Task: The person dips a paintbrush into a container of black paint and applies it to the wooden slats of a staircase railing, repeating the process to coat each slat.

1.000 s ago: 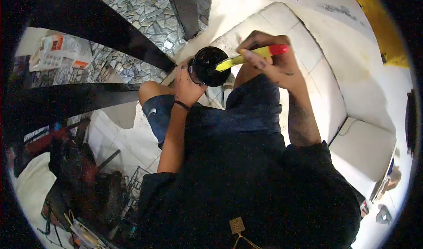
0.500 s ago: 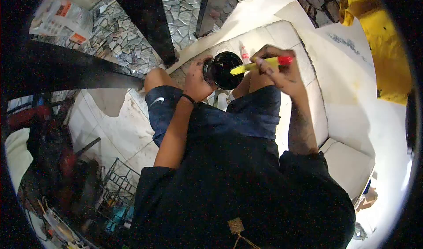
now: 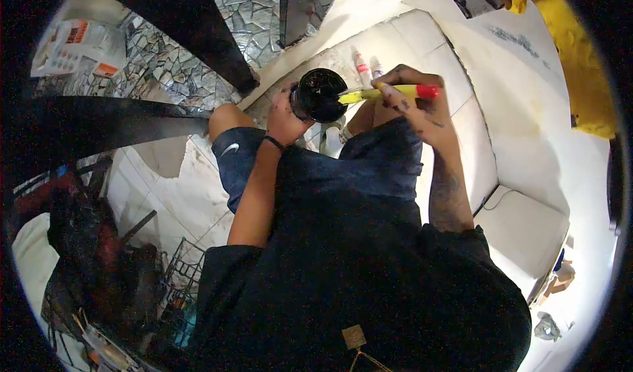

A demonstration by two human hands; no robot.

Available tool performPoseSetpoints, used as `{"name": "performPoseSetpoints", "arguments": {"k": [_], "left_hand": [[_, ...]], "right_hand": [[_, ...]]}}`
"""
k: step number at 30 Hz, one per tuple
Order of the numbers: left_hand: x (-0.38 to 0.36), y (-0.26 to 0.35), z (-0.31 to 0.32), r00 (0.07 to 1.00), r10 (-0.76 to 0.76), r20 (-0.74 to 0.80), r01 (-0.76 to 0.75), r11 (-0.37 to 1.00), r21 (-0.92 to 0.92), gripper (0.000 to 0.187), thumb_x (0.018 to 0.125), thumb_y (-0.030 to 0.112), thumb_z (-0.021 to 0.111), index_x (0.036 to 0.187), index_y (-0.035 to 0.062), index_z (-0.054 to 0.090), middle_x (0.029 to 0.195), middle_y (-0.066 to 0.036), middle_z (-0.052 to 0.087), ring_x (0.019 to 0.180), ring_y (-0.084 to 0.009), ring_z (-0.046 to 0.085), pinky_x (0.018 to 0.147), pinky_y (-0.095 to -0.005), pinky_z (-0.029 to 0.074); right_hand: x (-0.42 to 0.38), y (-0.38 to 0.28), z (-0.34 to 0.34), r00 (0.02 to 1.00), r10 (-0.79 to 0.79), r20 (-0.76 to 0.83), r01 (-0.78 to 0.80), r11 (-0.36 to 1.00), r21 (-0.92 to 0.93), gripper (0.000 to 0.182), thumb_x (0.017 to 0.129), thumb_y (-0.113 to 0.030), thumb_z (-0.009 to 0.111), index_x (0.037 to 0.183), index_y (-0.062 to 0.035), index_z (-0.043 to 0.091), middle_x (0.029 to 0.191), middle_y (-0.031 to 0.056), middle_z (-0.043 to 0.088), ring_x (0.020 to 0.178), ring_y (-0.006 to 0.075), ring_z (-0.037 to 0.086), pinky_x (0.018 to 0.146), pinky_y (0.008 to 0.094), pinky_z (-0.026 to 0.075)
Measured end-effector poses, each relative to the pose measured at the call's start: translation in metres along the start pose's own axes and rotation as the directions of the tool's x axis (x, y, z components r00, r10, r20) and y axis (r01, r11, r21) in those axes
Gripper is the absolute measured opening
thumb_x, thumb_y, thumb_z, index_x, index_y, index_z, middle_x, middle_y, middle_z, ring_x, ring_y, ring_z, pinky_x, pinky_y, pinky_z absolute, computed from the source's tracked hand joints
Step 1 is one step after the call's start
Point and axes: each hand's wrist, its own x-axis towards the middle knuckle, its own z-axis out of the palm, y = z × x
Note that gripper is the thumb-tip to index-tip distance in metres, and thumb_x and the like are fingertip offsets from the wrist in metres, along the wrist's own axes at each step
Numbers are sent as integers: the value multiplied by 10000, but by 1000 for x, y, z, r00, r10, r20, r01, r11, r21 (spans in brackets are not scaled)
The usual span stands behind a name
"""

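My left hand [image 3: 286, 116] is wrapped round the side of a round black can [image 3: 304, 116] and tilts its open top toward me. The can's inside is dark, so its contents cannot be made out. In my right hand [image 3: 422, 112] is a slim yellow tool [image 3: 356, 97] with a red end. Its tip is at the can's right rim, and a thin silvery piece shows beside it. What kind of tool it is cannot be told. Dark smudges mark my fingers.
Two small bottles, one with a red label [image 3: 361, 67], stand on the tiled floor beyond my knees. Dark beams [image 3: 198, 26] cross the upper left. A wire rack [image 3: 181, 266] lies at lower left, a white box [image 3: 524, 230] at right, yellow cloth [image 3: 587, 75] upper right.
The can has shifted left and slightly up in view, and the tool's tip has gone from over its opening to its right rim. The whole view has shifted a little.
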Motion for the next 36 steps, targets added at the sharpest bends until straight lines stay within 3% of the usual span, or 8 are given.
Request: {"name": "performPoseSetpoints", "arguments": {"k": [4, 7, 10, 22, 24, 28, 30, 36], "left_hand": [[-1, 8, 5, 1000, -7, -21, 5, 997, -78, 675, 579, 253, 838, 1151, 29, 557, 1109, -172, 583, 1055, -345, 568, 923, -411, 454], [-2, 10, 6, 1000, -16, -20, 12, 982, -188, 675, 577, 253, 842, 1150, 34, 559, 1096, -167, 591, 1046, -345, 574, 915, -411, 456], [-4, 39, -13, 999, -52, -13, 51, 996, -78, 664, 578, 254, 844, 1141, 40, 565, 1082, -164, 600, 1038, -349, 577, 906, -413, 458], [-5, 1, 3, 1000, -22, -7, 21, 995, -99, 678, 578, 266, 851, 1151, 40, 568, 1074, -173, 621, 1028, -358, 583, 895, -419, 463], [-6, 12, -1, 999, -18, -34, 16, 997, -73, 698, 577, 269, 853, 1168, 37, 563, 1075, -174, 622, 1028, -359, 585, 897, -419, 463], [-9, 14, -1, 988, -22, -156, 20, 1000, -14, 738, 574, 274, 858, 1200, 32, 552, 1078, -176, 625, 1026, -361, 588, 899, -418, 464], [0, 3, -4, 1000, -4, -15, 3, 1000, -16, 784, 562, 268, 868, 1229, 35, 529, 1092, -195, 613, 1051, -367, 575, 919, -422, 453], [3, 12, -6, 998, -46, -48, 42, 996, -73, 729, 598, 305, 851, 1194, 22, 542, 1113, -200, 603, 1071, -376, 558, 930, -447, 435]], "right_hand": [[-1, 20, 9, 982, -151, 114, 186, 875, -448, 208, 866, -188, 658, 864, 20, 654, 775, 92, 665, 671, 136, 621, 591, 283, 479], [-13, 25, 20, 992, -128, 19, 128, 992, 1, 199, 865, -180, 652, 885, 18, 650, 749, 99, 652, 636, 156, 612, 576, 287, 472], [-22, 19, 4, 996, -39, 76, 47, 993, -110, 193, 836, -115, 637, 898, 67, 643, 826, 154, 680, 816, 224, 669, 760, 306, 509], [-18, 8, 1, 984, -177, -9, 170, 956, -241, 140, 814, -55, 647, 882, 66, 662, 877, 153, 685, 841, 213, 615, 765, 311, 484], [-22, 3, 8, 998, -50, 33, 50, 999, -2, 153, 817, -75, 651, 896, 56, 660, 875, 157, 685, 825, 237, 650, 755, 315, 497], [-32, 10, -2, 990, -132, 39, 132, 991, 14, 160, 821, -80, 638, 901, 57, 656, 873, 162, 687, 810, 246, 669, 749, 316, 507], [-34, 4, -14, 989, -130, 71, 130, 992, 2, 167, 819, -76, 630, 907, 65, 654, 869, 168, 687, 807, 240, 667, 751, 314, 507], [-28, 8, -20, 980, -158, -120, 151, 986, -66, 165, 804, -47, 631, 870, 100, 664, 842, 171, 676, 788, 212, 636, 750, 296, 496]]}}
